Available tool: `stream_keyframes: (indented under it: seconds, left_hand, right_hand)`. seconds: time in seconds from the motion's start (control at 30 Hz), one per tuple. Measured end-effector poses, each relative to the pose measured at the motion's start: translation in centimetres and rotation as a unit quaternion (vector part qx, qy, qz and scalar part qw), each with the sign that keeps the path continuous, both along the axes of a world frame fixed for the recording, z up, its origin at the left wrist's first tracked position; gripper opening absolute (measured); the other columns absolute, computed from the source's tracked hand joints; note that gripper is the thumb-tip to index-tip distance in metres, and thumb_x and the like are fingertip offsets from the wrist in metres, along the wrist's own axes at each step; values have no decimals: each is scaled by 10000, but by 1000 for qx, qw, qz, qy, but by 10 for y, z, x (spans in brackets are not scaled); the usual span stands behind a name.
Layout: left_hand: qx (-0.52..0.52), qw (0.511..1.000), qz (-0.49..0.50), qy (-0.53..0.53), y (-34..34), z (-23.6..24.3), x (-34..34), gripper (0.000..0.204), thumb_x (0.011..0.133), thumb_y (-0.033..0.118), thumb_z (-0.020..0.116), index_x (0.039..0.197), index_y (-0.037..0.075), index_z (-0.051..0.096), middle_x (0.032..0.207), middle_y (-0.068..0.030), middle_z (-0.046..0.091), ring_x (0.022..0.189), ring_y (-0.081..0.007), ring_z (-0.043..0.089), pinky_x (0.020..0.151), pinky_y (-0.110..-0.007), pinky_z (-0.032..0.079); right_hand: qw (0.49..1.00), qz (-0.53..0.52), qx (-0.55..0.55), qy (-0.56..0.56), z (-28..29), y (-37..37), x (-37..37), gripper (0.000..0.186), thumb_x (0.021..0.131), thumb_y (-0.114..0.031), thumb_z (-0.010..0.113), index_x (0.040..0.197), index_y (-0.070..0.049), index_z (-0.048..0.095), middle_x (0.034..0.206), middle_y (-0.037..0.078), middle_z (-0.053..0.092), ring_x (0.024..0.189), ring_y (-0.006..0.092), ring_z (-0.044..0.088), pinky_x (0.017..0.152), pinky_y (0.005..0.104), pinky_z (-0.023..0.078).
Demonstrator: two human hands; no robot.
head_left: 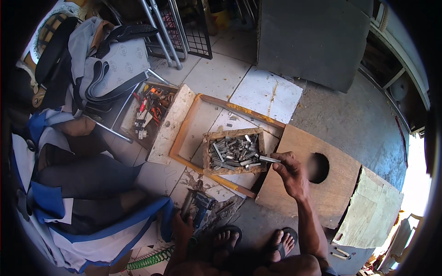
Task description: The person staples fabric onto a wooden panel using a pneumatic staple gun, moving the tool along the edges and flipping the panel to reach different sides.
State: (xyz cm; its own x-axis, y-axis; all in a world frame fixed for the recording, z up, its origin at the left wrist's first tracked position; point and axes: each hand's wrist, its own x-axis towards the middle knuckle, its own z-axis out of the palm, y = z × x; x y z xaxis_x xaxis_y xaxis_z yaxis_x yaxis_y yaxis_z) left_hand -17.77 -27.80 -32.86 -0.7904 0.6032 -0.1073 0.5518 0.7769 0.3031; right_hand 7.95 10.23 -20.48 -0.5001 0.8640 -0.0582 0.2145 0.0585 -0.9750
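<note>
My right hand [292,175] pinches a short silver staple strip [269,159] between thumb and fingers, beside the right edge of a small wooden box [206,154]. Loose metal staple strips [232,152] lie heaped in that box. Lower and to the left, my left hand [183,226] is closed around a blue and black staple gun [202,206], held near the floor. A green coiled air hose [152,260] runs along the floor below the left hand.
A wooden frame [221,102] surrounds the box on the tiles. Right of it lies a plywood board [294,142] with a round hole. A tool drawer [126,123] stands left; fabric and cushions [87,175] crowd the left side. A dark panel [308,46] stands behind.
</note>
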Motion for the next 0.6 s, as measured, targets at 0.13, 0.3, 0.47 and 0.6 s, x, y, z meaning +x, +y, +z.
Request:
stream_keyframes:
  seconds: [0.13, 0.3, 0.47, 0.6]
  left_hand:
    - [-71, 988, 17, -136, -4, -4, -39, 647, 821, 349, 775, 1263, -52, 524, 1160, -282, 626, 1045, -427, 626, 928, -472, 472]
    - [-88, 978, 0, -191, -13, 6, -51, 607, 837, 397, 761, 1189, -57, 565, 1084, -258, 653, 1021, -393, 648, 894, -476, 484]
    - [10, 957, 31, -287, -16, 51, -32, 468, 857, 284, 759, 1150, -21, 560, 974, -215, 662, 975, -332, 670, 833, -441, 500]
    - [-8, 989, -151, 2, 28, 136, 22, 407, 839, 253, 763, 1128, 23, 592, 932, -205, 671, 859, -388, 669, 763, -460, 525]
  right_hand:
    - [999, 15, -29, -11, 0, -12, 6, 261, 930, -139, 700, 1164, -22, 704, 997, 74, 615, 976, 192, 576, 906, 321, 447]
    - [996, 82, -32, 26, -3, -34, 7, 189, 939, -91, 672, 1112, -23, 704, 1024, 89, 625, 998, 220, 579, 890, 345, 462]
    - [986, 159, 18, 38, -7, -61, 1, 234, 913, -23, 661, 1138, -69, 707, 979, 99, 612, 962, 260, 611, 852, 375, 502]
    - [978, 202, 34, 35, -6, -77, -5, 241, 900, -23, 676, 1135, -75, 701, 991, 111, 619, 964, 275, 617, 849, 388, 508]
